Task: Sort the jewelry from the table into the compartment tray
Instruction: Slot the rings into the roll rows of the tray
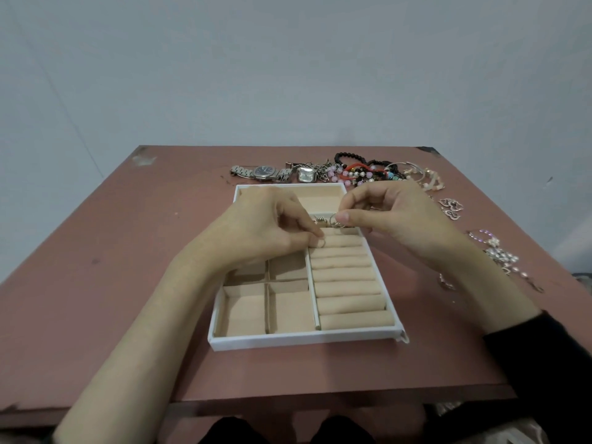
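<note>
- Beige velvet lines the white compartment tray (307, 339) at the centre of the reddish desk (128, 283), where a person sorts jewelry with both bare hands.
- At the far end of the ring rolls (347, 283), the left hand (266, 225) pinches a small ring (321, 243) between thumb and forefinger and presses it at the edge of the second roll.
- Beside it, the right hand (384, 209) grips a cluster of thin silver rings (338, 221) between thumb and fingers, just above the far rolls.
- A few silver rings (320, 219) appear already seated in the farthest slot; the count is too small to read.
- Every other roll nearer the person is bare, and the four square compartments (266, 299) and the long far compartment (320, 200) show nothing inside.
- Most of the work looks still ahead: two watches (266, 173), beaded bracelets (358, 169) and bangles (416, 174) lie in a row on the desk beyond the tray.
- Heart-shaped earrings (451, 208) and a pearl-and-chain piece (499, 254) wait on the desk to the right, apart from the tray.
- By this evidence, the sort is in its early stage, with the rings in hand and the rest untouched.
</note>
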